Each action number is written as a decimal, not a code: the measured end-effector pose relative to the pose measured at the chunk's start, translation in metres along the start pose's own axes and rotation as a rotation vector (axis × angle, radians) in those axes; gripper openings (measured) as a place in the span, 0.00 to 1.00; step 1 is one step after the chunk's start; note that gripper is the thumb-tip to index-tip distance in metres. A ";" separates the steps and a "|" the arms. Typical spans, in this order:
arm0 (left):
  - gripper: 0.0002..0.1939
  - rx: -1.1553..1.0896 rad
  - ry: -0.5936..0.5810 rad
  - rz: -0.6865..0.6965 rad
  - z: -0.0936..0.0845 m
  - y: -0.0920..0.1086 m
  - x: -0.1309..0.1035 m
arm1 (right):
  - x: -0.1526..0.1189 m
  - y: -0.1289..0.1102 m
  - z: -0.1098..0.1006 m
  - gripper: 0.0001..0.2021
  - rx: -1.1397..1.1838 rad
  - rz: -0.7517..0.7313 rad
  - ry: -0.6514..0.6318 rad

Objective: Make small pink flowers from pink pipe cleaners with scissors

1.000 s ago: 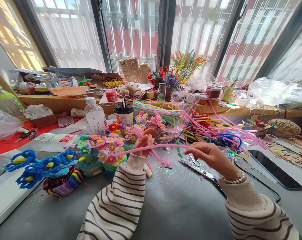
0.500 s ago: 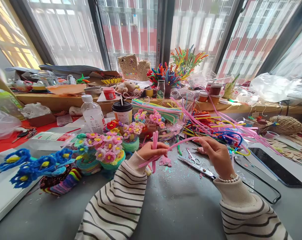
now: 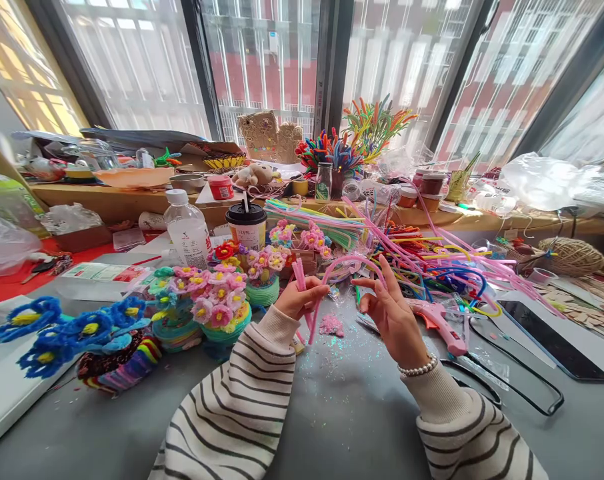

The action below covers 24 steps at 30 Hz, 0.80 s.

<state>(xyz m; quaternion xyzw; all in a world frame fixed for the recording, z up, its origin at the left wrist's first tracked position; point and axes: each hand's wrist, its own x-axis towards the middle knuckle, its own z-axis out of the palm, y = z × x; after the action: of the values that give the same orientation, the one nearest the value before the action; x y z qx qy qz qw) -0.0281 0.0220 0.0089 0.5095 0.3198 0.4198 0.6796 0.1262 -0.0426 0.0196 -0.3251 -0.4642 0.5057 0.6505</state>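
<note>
My left hand (image 3: 298,300) is closed around several pink pipe cleaners, with a short bundle sticking up above the thumb. One pink pipe cleaner (image 3: 349,259) arches from that grip over to my right hand (image 3: 397,323). Its far end meets the right fingers, which are spread apart rather than pinched on it. On the table between the hands is a small clump of pink fluff (image 3: 331,326) amid glitter. Mostly covered by my right hand, the scissors (image 3: 368,325) show just a bit of blade. A pink glue gun (image 3: 445,327) rests behind the right wrist.
Pots of pipe-cleaner flowers (image 3: 219,293) and blue flowers (image 3: 42,333) stand at left. Behind them are a plastic bottle (image 3: 187,230) and a lidded cup (image 3: 246,230). Loose pipe cleaners (image 3: 422,247) spread across the back right. A phone (image 3: 552,340) lies at right.
My right hand has moved left and its pinch has opened into spread fingers. The pink pipe cleaner went from nearly straight to an arch. The glue gun has come into sight.
</note>
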 end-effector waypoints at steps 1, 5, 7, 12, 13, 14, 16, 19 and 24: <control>0.16 0.011 0.007 0.004 0.001 0.000 0.000 | 0.001 0.002 -0.003 0.21 -0.006 -0.007 0.027; 0.15 0.056 0.021 0.032 0.004 0.000 0.000 | -0.003 0.013 -0.005 0.14 -0.106 0.092 -0.052; 0.15 0.085 0.020 0.042 0.006 0.000 0.000 | -0.009 0.016 -0.001 0.14 -0.140 0.196 -0.174; 0.15 0.186 0.017 0.008 0.011 0.001 -0.001 | -0.019 0.016 0.010 0.16 -0.127 0.359 -0.370; 0.16 0.206 0.015 0.005 0.012 0.000 -0.001 | -0.019 0.016 0.011 0.16 -0.116 0.377 -0.392; 0.15 0.225 0.007 0.004 0.013 0.000 -0.001 | -0.019 0.016 0.012 0.17 -0.108 0.389 -0.407; 0.15 0.252 -0.021 0.010 0.016 -0.001 -0.001 | -0.019 0.017 0.012 0.16 -0.098 0.398 -0.400; 0.15 0.260 -0.051 0.009 0.018 -0.003 -0.001 | -0.018 0.021 0.010 0.12 -0.102 0.391 -0.318; 0.12 0.288 -0.073 0.028 0.019 -0.002 -0.003 | -0.017 0.024 0.006 0.08 -0.097 0.349 -0.202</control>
<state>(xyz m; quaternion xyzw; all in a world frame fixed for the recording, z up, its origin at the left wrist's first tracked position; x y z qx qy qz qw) -0.0126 0.0113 0.0119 0.6211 0.3447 0.3604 0.6046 0.1111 -0.0521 -0.0047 -0.3791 -0.4878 0.6177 0.4866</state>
